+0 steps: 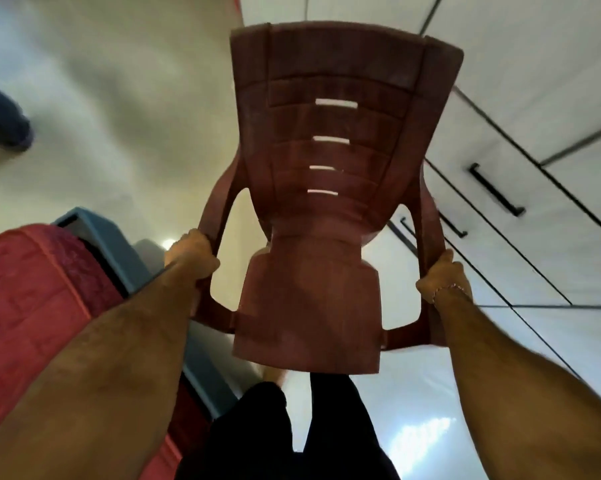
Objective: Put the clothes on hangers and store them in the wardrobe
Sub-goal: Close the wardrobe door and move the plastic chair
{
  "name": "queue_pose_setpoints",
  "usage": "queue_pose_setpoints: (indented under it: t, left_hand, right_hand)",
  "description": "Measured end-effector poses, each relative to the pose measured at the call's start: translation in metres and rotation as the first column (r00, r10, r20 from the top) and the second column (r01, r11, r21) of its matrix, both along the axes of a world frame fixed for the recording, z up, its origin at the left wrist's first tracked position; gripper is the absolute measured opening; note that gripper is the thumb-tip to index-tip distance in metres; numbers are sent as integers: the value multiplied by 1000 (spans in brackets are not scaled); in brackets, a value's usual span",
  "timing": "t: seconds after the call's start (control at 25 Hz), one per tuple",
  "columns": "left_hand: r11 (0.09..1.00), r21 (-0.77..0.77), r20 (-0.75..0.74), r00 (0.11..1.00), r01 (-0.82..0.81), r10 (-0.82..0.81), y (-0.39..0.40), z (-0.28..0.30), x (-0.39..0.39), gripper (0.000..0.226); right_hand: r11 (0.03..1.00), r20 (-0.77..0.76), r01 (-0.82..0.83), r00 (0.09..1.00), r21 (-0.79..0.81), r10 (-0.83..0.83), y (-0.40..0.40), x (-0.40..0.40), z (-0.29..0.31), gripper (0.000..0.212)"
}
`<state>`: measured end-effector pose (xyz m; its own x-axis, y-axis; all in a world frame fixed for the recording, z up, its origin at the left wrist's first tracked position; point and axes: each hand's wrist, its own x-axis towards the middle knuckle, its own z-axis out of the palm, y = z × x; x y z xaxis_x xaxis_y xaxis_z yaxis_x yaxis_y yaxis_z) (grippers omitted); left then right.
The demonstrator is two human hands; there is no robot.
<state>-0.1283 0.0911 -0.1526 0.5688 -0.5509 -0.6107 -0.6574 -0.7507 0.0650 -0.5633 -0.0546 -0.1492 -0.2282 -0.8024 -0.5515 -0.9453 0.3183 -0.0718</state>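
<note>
Wardrobe (pixel 521 109) of pale flat panels with long black bar handles (pixel 496 190) fills the space to the right of the reddish-brown moulded plastic armchair (pixel 313 209), its doors shut; no clothes or hangers can be made out in this blurred view. That chair is lifted off the floor and tilted, its slatted back pointing away from the person and its seat nearest them. At the chair's left armrest, the left hand (pixel 191 259) has its fingers curled round the rail. At the chair's right armrest, the right hand (pixel 443 277), with a thin bracelet at the wrist, grips the rail likewise. Left of the chair lies a bed with a red quilted cover (pixel 29 292) on a blue-grey frame (pixel 112 244). Below the chair are the person's dark trousers (pixel 292 434) over a glossy pale floor (pixel 413 403).
</note>
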Motion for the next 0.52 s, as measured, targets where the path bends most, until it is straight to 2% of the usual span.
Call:
queue_pose_setpoints:
  t: [0.12,0.24,0.44,0.52]
  left_hand:
    - [980,-21,-8,980,199,-199,-22,11,-50,46]
    - [924,-22,15,924,382,-381,-44,2,-117,50]
    - [798,-4,18,798,603,-603,-55,-30,-238,56]
    - [725,-4,27,725,688,-688,-52,-39,-294,59]
  right_hand:
    - [975,-10,220,975,14,-220,61,-72,8,83]
    - [912,-3,409,913,44,-409,126,-142,-4,79]
    - [765,21,640,766,73,-643,245,-240,-39,73]
    - [672,25,736,672,77,-740,295,-277,-48,77]
